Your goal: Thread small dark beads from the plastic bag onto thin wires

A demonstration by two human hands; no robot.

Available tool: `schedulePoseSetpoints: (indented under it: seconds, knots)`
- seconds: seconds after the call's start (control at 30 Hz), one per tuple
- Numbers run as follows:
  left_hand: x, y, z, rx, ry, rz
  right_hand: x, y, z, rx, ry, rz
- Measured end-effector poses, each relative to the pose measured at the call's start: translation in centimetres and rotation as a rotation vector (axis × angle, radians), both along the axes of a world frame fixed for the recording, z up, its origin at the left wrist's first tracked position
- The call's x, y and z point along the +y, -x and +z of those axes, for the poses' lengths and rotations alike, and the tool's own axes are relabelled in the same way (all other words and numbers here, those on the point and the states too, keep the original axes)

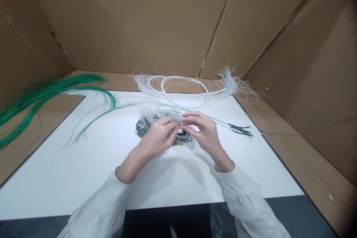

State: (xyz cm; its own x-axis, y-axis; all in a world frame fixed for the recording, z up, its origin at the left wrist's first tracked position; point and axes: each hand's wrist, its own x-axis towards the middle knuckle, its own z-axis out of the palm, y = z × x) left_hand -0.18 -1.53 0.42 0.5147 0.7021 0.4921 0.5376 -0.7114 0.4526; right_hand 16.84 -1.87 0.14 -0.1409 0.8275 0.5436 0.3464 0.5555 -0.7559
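small part (180,123), too tiny to identify, pinched between fingertips of left hand (158,137) and right hand (203,134), above clear plastic bag (149,113) of dark pieces in middle of white table (83,171). probably very light, easy to drop; best gripped with fingertips only. thin green wires (92,122) beside, white wire coil (185,91) behind, near cardboard wall (139,22).

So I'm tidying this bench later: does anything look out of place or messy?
Mostly the wires. The green wires spill off the white board onto the cardboard at left, and the white wire coil hangs over its far edge, ends splayed. A few dark specks lie near the right edge. Both hands meet over a clear bag.
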Motion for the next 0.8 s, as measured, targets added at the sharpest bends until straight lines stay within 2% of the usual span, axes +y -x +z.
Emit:
schedulePoseSetpoints:
  seconds: [0.2, 0.43, 0.57, 0.8]
  knots:
    - [-0.25, -0.10, 0.30, -0.053, 0.091, 0.057, 0.35, -0.21, 0.05, 0.034, 0.078, 0.030]
    - [-0.35, -0.27, 0.66, -0.124, 0.096, 0.091, 0.11, 0.28, 0.04, -0.070, -0.027, 0.020]
    - [-0.50, -0.27, 0.72, -0.133, 0.151, 0.106, -0.12, 0.51, -0.04, -0.076, 0.043, 0.055]
    - [-0.08, 0.02, 0.96, -0.156, 0.216, 0.074, 0.06, 0.03, 0.36, -0.030, 0.161, 0.035]
